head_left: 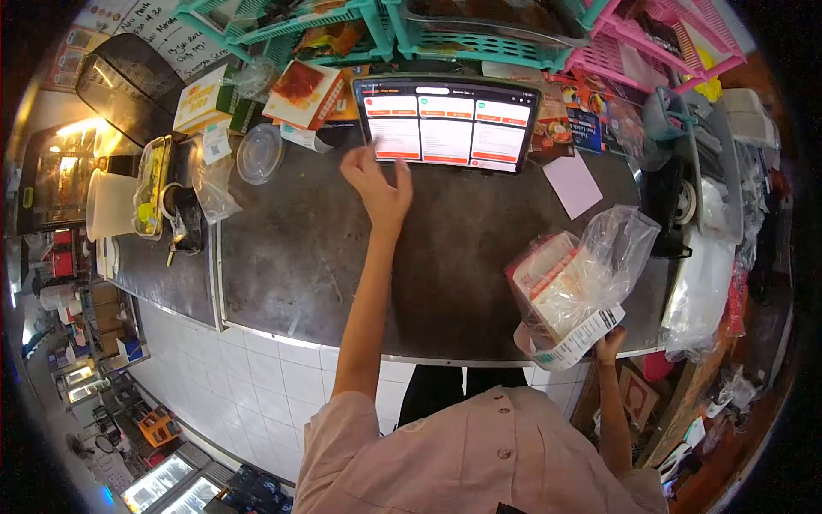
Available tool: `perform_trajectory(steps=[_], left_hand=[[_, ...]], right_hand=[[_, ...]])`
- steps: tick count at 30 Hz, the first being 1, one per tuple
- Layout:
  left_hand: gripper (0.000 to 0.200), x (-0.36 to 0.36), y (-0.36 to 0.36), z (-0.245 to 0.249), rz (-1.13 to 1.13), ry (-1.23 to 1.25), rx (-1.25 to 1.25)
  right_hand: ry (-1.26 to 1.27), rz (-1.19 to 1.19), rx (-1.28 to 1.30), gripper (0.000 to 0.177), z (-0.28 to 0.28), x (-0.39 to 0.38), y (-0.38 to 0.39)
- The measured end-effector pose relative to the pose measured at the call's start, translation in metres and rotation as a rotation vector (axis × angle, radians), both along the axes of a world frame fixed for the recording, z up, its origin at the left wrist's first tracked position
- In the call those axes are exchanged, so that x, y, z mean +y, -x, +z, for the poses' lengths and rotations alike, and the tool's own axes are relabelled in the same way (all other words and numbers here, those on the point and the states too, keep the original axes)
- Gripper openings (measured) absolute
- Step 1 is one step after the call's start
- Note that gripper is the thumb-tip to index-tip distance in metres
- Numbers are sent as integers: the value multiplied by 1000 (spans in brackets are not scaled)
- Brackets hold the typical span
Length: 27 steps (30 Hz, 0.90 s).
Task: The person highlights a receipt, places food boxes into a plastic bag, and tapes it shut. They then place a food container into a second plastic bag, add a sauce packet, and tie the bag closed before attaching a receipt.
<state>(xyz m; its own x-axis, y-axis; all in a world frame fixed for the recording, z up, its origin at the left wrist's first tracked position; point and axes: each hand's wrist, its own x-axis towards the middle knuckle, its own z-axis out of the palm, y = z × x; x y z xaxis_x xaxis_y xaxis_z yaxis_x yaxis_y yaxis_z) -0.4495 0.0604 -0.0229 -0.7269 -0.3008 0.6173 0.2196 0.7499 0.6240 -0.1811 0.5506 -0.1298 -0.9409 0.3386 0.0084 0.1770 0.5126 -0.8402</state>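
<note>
A tablet (445,124) with a lit screen stands upright at the back of the dark table. My left hand (377,187) is raised before its lower left corner, fingers apart and holding nothing; whether a fingertip touches the screen I cannot tell. At the table's front edge on the right, my right hand (610,344) grips a tied clear plastic bag (591,274) at its lower right. A red and white box shows inside the bag. A long printed receipt (578,340) hangs across the bag's front, beside my fingers.
A pink paper (574,185) lies right of the tablet. At the back left are a round clear lid (260,154), boxes and a yellow-filled tray (152,188). Green racks (291,21) and pink racks stand along the back. A tape dispenser (672,201) sits at the right.
</note>
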Motion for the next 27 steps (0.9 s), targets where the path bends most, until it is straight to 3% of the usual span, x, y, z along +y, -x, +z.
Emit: perform_trajectory(steps=[5,8,11,13,15,20,23,27], left_hand=[[39,19,4,-3,-249,522,-97],[38,18,23,-3,-251,615,-58],[37,19,32,4,-201,613,-24],[37,20,34,5,-198,607,-10],[37,23,32,6,-205,600,-12],[37,41,23,7,-295,600,-4],[39,48,24,1,-314,623,8],[43,51,27,-6,-313,635,13]], right_hand=[[-94,45,-150,30,0,6,1],[-239,179,-182,22,5,12,7],[-220,146,-73,24,6,5,8],[-158,105,-123,25,12,-1,9],[-106,110,-336,26,13,3,9],[-49,-16,-204,29,50,-32,21],[-149,85,-157,32,67,-38,33],[4,79,-110,38,46,-28,28]])
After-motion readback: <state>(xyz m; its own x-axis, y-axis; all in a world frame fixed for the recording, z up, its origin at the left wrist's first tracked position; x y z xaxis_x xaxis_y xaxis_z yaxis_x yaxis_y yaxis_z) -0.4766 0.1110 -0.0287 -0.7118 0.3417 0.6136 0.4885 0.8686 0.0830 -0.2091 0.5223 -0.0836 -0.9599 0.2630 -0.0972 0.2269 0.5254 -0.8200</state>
